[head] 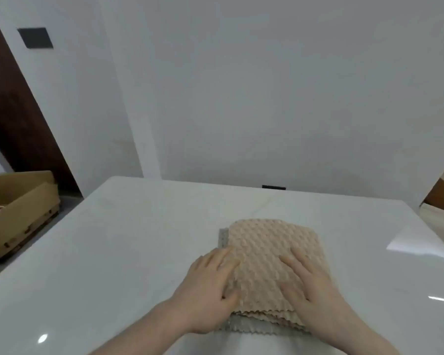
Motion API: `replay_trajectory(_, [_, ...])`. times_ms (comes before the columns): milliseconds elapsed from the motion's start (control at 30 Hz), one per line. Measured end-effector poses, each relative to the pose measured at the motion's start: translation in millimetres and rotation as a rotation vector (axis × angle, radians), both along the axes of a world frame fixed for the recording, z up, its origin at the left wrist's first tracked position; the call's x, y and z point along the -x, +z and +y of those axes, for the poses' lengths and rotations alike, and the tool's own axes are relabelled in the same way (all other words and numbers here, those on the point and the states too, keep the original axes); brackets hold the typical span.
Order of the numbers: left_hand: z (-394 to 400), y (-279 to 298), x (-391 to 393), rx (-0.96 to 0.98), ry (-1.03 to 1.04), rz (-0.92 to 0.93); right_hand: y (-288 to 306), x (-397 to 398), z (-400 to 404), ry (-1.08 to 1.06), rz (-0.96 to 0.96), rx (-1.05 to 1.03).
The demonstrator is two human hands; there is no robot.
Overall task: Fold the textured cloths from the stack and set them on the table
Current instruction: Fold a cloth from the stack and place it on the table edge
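two flat hands [210,285] [310,283] on beige cloth [269,249], grey edge [224,238] showing left

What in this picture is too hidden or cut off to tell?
- Head view, cloth count: the beige cloth covers the stack; only edges of a grey cloth show.
- Cloth under the left hand and right hand: hidden.
- Cardboard box contents: cut by the left edge.
- Dark object behind the table: too small.
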State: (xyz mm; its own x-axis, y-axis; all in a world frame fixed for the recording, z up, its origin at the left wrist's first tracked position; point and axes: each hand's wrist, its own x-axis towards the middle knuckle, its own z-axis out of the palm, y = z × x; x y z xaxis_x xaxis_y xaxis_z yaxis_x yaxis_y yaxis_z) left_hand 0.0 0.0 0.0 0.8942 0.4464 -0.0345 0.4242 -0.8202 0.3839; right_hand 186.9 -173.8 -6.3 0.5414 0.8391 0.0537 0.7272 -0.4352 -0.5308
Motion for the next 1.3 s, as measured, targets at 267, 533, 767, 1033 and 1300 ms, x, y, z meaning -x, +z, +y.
replay_trajectory(267, [-7,-110,-3,-0.094,-0.033,-0.108,-106,14,3,0.012,-0.185,0.112])
replay_trajectory(533, [-16,-147,9,-0.057,0.055,-0.399,-136,35,-12,-0.129,-0.267,-0.167])
replay_trajectory(767, [-23,-142,12,-0.176,0.11,-0.5,-133,39,-13,-0.232,-0.281,-0.251])
replay_trajectory(1033, [-24,-140,13,-0.191,0.108,-0.545,-134,34,-14,-0.351,-0.232,-0.299])
replay_trajectory(1300, [-25,-86,-13,-0.047,0.171,-0.662,-127,31,-16,-0.442,-0.139,-0.352])
